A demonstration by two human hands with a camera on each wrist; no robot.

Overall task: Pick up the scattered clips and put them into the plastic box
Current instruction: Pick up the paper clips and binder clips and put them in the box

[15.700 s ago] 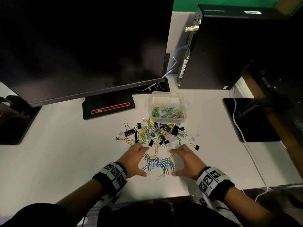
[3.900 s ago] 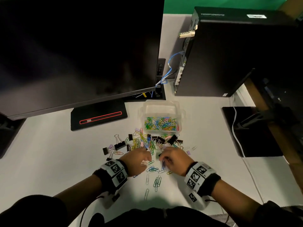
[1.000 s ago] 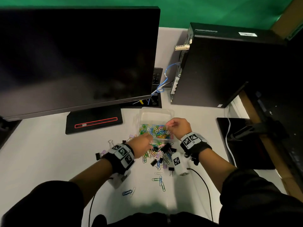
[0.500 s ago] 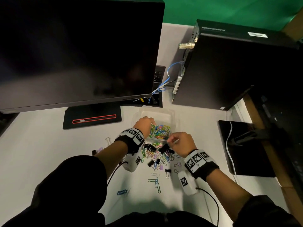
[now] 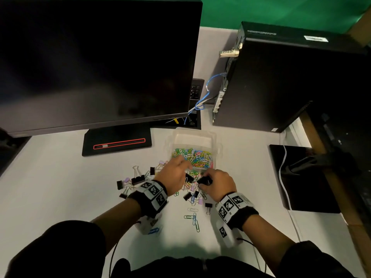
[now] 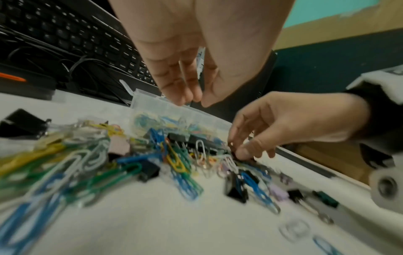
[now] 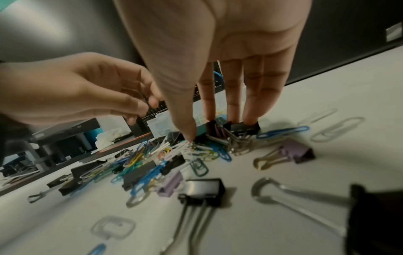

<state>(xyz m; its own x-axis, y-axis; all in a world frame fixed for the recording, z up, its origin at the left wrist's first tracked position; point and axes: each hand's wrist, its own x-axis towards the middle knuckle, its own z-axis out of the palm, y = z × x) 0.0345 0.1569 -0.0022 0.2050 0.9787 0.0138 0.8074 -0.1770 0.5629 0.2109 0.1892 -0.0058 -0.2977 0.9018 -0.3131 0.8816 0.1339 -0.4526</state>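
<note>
The right hand [image 5: 217,183] pinches a black binder clip [image 5: 204,180] at the clips [image 5: 192,189] by the plastic box [image 5: 193,151]. The left hand [image 5: 174,173] hovers, fingers loose. Bare table [image 5: 50,197] lies leftward.

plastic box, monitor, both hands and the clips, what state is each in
plastic box: lid off, partly filled with paper clips
monitor: screen dark
left hand: fingers together, nothing visibly held
right hand: fingers on a black binder clip
scattered clips: lying on desk

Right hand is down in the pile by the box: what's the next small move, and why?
Probably close the right hand on the black binder clip under its fingertips and lift it to the plastic box, which sits just behind the pile.
</note>
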